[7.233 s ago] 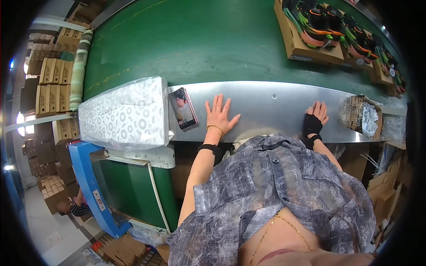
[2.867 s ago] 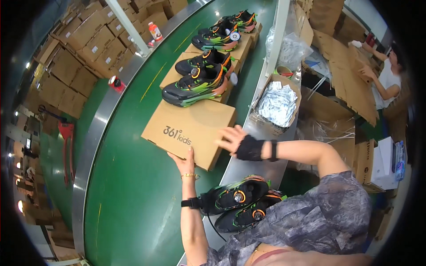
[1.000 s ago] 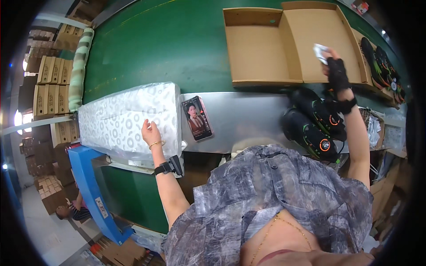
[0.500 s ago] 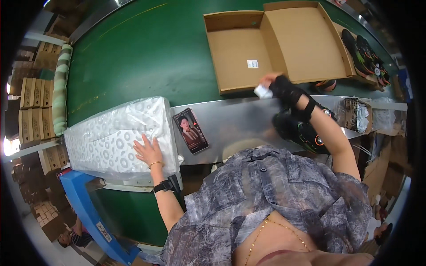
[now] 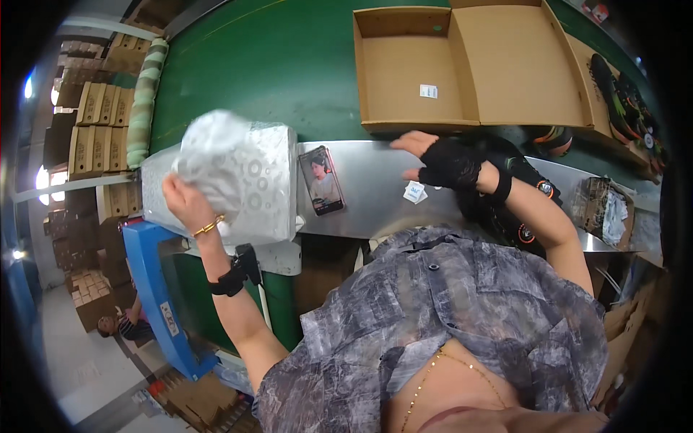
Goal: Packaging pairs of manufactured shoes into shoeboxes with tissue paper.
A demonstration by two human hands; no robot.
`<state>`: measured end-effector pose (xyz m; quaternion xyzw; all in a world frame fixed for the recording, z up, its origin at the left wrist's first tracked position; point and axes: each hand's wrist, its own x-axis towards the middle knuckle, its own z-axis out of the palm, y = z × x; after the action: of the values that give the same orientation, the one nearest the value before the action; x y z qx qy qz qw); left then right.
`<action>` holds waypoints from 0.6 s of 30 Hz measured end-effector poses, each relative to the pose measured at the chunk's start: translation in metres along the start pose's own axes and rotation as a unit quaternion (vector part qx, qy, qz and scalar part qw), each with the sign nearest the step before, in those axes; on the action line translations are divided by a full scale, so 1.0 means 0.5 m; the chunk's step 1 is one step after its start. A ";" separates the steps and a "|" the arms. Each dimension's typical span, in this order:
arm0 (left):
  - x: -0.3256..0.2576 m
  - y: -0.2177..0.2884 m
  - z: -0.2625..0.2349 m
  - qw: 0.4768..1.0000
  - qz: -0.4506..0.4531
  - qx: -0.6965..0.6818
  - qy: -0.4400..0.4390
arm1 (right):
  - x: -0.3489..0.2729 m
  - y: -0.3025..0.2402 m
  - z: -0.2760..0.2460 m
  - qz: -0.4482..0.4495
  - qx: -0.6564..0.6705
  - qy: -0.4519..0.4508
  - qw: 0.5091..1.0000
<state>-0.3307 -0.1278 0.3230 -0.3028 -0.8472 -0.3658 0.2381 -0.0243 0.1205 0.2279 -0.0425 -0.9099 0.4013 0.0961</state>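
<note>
My left hand (image 5: 189,205) is closed on the edge of a white sheet of wrapping paper (image 5: 213,148) with a ring pattern. That sheet curls up, blurred, over a plastic-covered stack of the same paper (image 5: 278,177). Over the metal ledge, my right hand (image 5: 442,160), in a black fingerless glove, has its fingers stretched out with nothing in them. Small white cards (image 5: 415,192) lie on the ledge just below it. Black shoes (image 5: 498,206) with orange marks rest on the ledge, partly hidden by my right hand and forearm.
An opened cardboard shoebox (image 5: 401,68), a white label inside, stands on the green belt (image 5: 289,65). More shoes (image 5: 622,101) lie to its right. On the ledge are a phone (image 5: 323,182) and a small torn carton (image 5: 605,211). A blue frame (image 5: 153,289) rises at the left.
My left hand has gone from lying flat on the paper stack to lifting a sheet leftward. My right hand has let go of the small white cards, which now lie on the ledge.
</note>
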 end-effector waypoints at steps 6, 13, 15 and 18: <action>-0.004 0.341 0.115 0.937 0.035 -0.300 -0.175 | 0.070 -0.153 -0.063 -0.008 0.327 0.072 0.942; -0.009 0.510 0.284 0.897 0.338 -0.235 -0.159 | 0.075 0.034 -0.161 0.033 0.459 0.456 0.762; -0.014 0.485 0.332 0.898 0.402 -0.114 -0.135 | 0.025 0.082 -0.232 0.068 0.385 0.535 0.749; -0.052 0.405 0.389 0.887 0.375 0.036 -0.267 | -0.098 0.146 -0.323 0.188 0.166 0.598 0.761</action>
<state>-0.2087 0.1233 0.2824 -0.6754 -0.7145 -0.1241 0.1334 0.0573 0.2789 0.2738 -0.4279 -0.5604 0.4488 0.5490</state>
